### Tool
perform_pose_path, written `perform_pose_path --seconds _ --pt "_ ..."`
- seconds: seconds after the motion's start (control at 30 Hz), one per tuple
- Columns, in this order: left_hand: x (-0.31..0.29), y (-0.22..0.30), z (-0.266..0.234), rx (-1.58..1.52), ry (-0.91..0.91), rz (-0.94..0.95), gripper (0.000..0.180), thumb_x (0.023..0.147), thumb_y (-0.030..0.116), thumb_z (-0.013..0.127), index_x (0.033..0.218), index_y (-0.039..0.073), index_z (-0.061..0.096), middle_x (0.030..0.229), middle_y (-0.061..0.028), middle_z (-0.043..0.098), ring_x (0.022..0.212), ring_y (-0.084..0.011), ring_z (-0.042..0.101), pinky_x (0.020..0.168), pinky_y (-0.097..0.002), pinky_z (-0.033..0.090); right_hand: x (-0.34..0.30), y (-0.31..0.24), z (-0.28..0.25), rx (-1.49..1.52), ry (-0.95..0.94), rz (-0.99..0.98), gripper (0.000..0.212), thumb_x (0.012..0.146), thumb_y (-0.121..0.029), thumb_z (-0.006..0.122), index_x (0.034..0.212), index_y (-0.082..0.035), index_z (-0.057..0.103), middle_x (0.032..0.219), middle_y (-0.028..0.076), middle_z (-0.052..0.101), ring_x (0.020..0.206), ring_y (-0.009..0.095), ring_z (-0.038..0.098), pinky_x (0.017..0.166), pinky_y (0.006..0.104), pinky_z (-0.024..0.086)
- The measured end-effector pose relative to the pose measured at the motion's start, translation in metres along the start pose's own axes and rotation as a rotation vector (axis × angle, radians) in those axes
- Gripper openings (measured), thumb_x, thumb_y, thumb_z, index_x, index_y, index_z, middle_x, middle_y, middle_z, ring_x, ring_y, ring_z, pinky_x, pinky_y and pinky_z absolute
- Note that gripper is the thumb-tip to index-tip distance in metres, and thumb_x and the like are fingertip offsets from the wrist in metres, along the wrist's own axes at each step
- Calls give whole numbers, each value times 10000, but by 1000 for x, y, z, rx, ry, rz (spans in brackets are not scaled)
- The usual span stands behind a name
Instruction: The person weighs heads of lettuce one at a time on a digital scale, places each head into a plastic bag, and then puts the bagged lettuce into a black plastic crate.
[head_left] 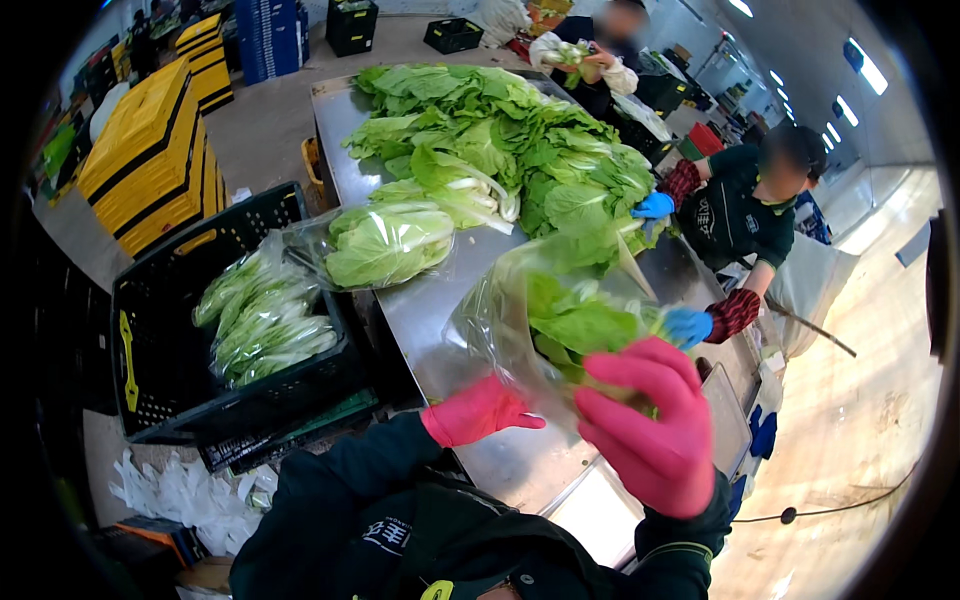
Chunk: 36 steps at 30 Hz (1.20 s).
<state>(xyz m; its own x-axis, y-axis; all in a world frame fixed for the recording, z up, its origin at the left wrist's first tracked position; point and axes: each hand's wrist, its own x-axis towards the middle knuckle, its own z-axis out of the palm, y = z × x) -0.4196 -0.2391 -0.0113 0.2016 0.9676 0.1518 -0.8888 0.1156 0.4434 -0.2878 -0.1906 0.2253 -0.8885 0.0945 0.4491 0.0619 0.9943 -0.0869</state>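
My right hand (650, 425), in a pink rubber glove, has its fingers curled round the near end of a bunch of leafy greens (585, 320). The greens are in or just behind a clear plastic bag (490, 325), smeared by motion. My left hand (475, 412), also pink-gloved, is beside the bag's lower left side. Its thumb stands apart from the fingers; whether they touch the film is unclear. Left of the bag, a bagged cabbage (390, 245) rests at the table edge. Loose leafy greens (500, 130) are heaped across the metal table (440, 330).
At the left, a black crate (240, 395) holds several bagged greens (265, 320). Yellow crates (150, 160) are stacked behind it. A co-worker (750, 210) in blue gloves stands at the table's right side; another person (600, 60) handles greens at the far end. White plastic bags (190, 500) lie lower left.
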Motion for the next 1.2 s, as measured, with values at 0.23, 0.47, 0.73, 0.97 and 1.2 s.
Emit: perform_pose_path --seconds 0.23,0.47,0.73,0.97,1.2 --pt "3 18 3 -71 -23 148 656 935 594 286 1363 105 376 1387 -109 414 1266 -265 414 1043 -448 327 -6 -3 9 26 -1 -61 296 606 -95 734 890 -123 656 935 14 616 896 252 585 596 309 515" --pt "0 -19 -67 -238 85 394 661 932 603 271 1397 139 347 1416 -99 388 1292 -264 380 1081 -451 272 -20 -14 11 152 -116 -112 292 630 -122 717 912 -115 640 825 -11 603 709 171 601 492 271 473" --pt "14 27 -29 -443 72 284 662 933 607 251 1427 172 314 1420 -88 378 1318 -238 348 1113 -448 221 -40 -50 -4 -9 -50 -160 323 607 -105 717 924 -105 660 831 9 629 718 188 608 501 284 470" --pt "41 65 -92 -192 164 309 785 867 671 356 1409 105 309 1448 -93 309 1276 -340 348 1039 -543 308 -44 -28 18 83 -17 -110 309 594 -103 724 899 -82 676 817 30 635 732 220 615 562 302 497" --pt "-60 15 -129 -544 435 100 855 786 750 410 1265 46 477 1331 -165 458 1228 -423 386 997 -604 303 -174 -9 -80 27 1646 954 186 864 -146 535 948 11 590 863 98 596 810 217 563 721 352 466"
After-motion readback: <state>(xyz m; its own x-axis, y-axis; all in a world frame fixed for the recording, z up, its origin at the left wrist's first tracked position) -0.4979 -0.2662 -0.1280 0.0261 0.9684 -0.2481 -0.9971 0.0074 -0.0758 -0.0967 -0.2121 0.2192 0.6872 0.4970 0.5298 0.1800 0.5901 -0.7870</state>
